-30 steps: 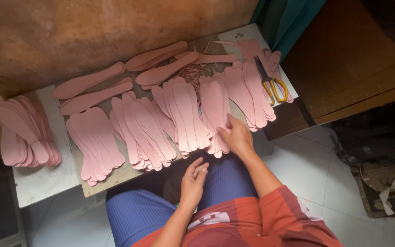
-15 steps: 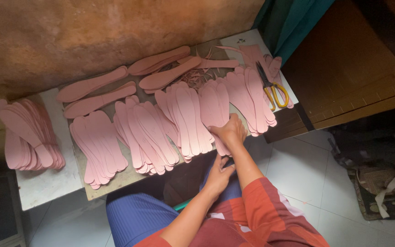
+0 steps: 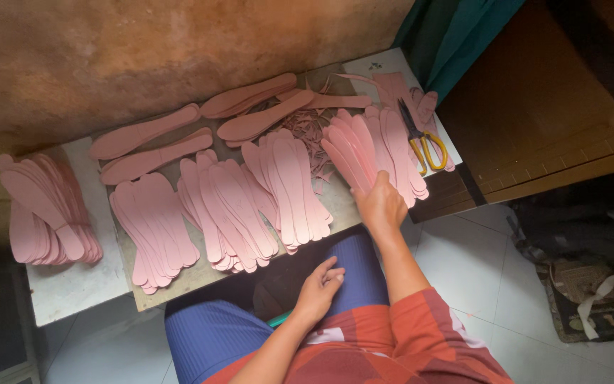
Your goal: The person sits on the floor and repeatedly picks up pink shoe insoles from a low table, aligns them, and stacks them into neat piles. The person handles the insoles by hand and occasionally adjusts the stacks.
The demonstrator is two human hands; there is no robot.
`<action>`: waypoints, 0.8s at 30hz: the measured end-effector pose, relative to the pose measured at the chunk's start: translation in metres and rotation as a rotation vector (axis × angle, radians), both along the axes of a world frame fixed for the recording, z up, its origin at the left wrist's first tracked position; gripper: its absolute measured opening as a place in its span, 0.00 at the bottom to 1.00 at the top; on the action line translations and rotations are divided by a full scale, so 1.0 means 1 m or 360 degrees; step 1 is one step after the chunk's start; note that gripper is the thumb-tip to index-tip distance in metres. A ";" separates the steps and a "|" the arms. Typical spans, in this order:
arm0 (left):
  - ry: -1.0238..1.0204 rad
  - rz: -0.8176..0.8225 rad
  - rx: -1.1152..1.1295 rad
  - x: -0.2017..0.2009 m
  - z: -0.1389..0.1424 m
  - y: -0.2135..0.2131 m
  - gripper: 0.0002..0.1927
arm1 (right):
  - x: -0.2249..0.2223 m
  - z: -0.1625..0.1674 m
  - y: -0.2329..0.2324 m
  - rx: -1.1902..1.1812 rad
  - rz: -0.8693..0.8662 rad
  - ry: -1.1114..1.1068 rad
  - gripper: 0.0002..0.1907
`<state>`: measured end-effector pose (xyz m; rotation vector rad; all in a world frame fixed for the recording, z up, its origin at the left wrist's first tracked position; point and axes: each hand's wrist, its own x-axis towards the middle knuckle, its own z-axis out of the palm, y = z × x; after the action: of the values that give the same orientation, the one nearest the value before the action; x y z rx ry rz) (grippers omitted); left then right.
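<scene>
Right hand (image 3: 380, 206) at the near edge of the desk (image 3: 72, 288), fingers (image 3: 367, 186) closed around the near ends of a fan of pink insole cut-outs (image 3: 364, 146). Just beyond that fan: yellow-handled scissors (image 3: 424, 142), lying flat. Left of the fingers, three more fanned pink stacks (image 3: 229, 206) in a row; farther left, a separate pile (image 3: 40, 213). Behind the fingers, pink offcut scraps (image 3: 310, 131) and single long cut-outs (image 3: 250, 96) by the wall. Left hand (image 3: 319, 288) rests on the blue-clad lap, fingers loosely curled, holding nothing.
</scene>
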<state>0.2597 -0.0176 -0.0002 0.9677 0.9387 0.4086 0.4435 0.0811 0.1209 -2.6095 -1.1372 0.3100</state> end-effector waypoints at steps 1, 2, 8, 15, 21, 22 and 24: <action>-0.0002 0.0048 -0.0021 -0.006 -0.001 0.000 0.30 | 0.000 -0.001 -0.004 0.0012 0.0040 -0.0080 0.27; -0.0004 0.0097 -0.0042 -0.011 -0.001 0.001 0.30 | -0.001 -0.004 -0.007 0.0025 0.0080 -0.0161 0.26; -0.0057 0.0191 0.0025 -0.015 0.007 0.010 0.27 | -0.024 -0.029 -0.005 0.0384 0.0292 -0.0474 0.23; -0.0072 0.0137 0.0237 -0.009 0.051 0.023 0.23 | -0.011 -0.010 -0.001 0.0675 0.0400 0.0051 0.19; -0.0362 0.0467 0.0763 0.022 0.108 0.086 0.27 | -0.008 -0.014 -0.012 0.1447 0.0400 0.1044 0.20; -0.0416 0.0506 0.0834 0.030 0.115 0.096 0.28 | -0.007 -0.017 -0.013 0.1487 0.0434 0.1051 0.19; -0.0483 0.0507 0.0972 0.046 0.126 0.114 0.31 | -0.004 -0.024 -0.013 0.1477 0.0427 0.1042 0.21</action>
<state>0.3058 0.0963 0.1259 1.2601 0.6958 1.1263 0.4393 0.0678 0.0974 -1.4018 -1.0275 0.4917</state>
